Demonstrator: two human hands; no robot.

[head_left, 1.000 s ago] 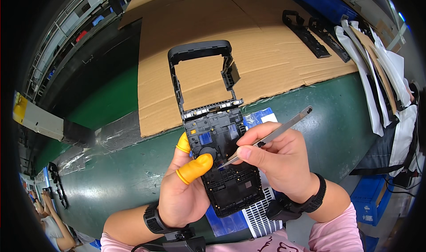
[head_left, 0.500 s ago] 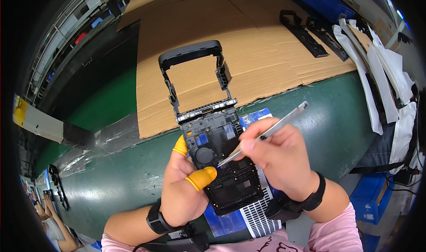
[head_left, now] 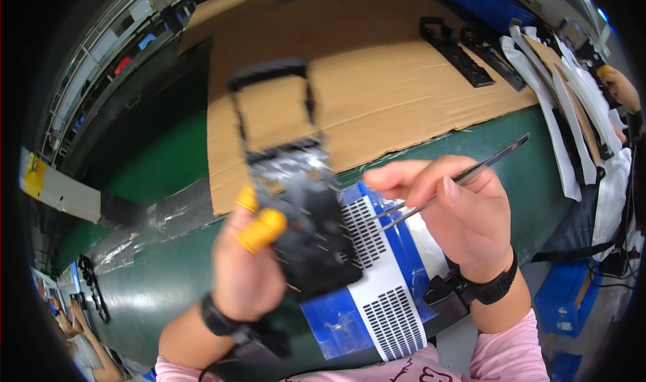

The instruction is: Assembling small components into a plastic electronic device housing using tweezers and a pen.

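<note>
My left hand, with yellow finger cots on thumb and a finger, grips the left side of a black plastic housing. The housing is blurred by motion; its open handle-like frame reaches up over the cardboard. In my right hand is a pair of metal tweezers, its two tips slightly apart and pointing left. The tips hover over a white sheet of small black stickers, with nothing visible between them. Blue film lies beneath and beside the sheet, at the near edge of the green table.
Brown cardboard covers the far part of the table. Two more black frames lie at its far right. White wrapped pieces hang over the right edge. Another person's hand shows at far right; a blue box stands below.
My left hand has swung the housing leftward, uncovering more of the sticker sheet. The tweezers have left the housing and moved right, over the sheet. Another person's hand has appeared at far right.
</note>
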